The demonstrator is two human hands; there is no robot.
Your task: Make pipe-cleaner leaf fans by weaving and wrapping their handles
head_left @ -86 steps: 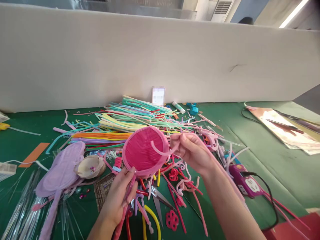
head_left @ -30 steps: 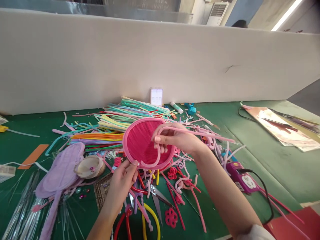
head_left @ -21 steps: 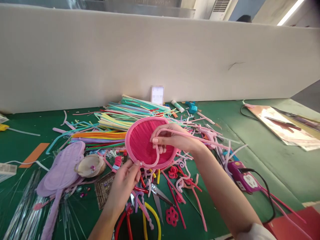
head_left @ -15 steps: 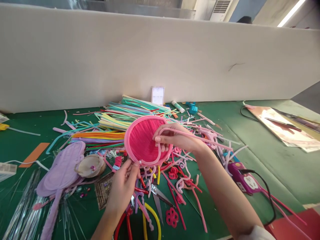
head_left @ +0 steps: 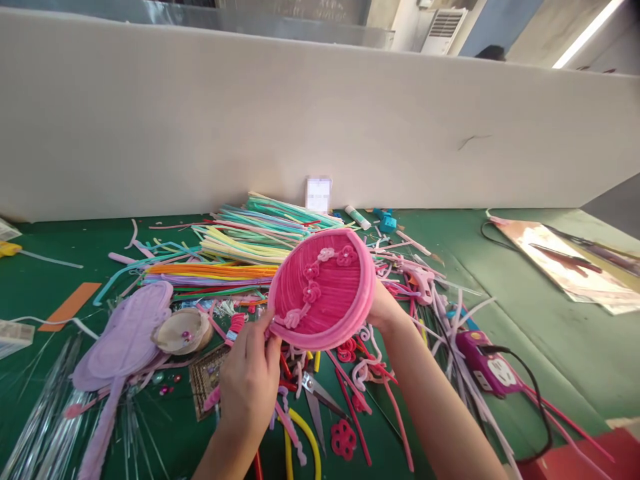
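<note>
In the head view, a pink disc (head_left: pixel 340 293) is held up above the green worktop (head_left: pixel 465 250), tilted, its ribbed face toward the camera and a thick, lighter rim around it. A curving row of small flowers (head_left: pixel 311 292), some deep pink and some pale, crosses that face from the upper right to the lower left edge. The left hand (head_left: pixel 251 363) is at the disc's lower left, thumb and fingers pinching the rim there. The right hand (head_left: pixel 384 308) is at the disc's right edge, mostly behind it; its fingers are hidden, so whether they are spread or closed cannot be told.

Beyond the disc lie heaped fuzzy stems (head_left: pixel 280 217) in mint, yellow and other colours, with a glue stick (head_left: pixel 357 217) behind and to the right. Left of the disc are a shallow round dish (head_left: pixel 170 337) holding beads and, farther left, a lilac fuzzy piece (head_left: pixel 123 333) with a long handle. On the near side of the disc lie open scissors (head_left: pixel 315 397) and a looped deep-pink flower (head_left: pixel 343 439). Well to the right of the disc sits a purple socket block (head_left: pixel 480 363) with a black cable plugged in.
</note>
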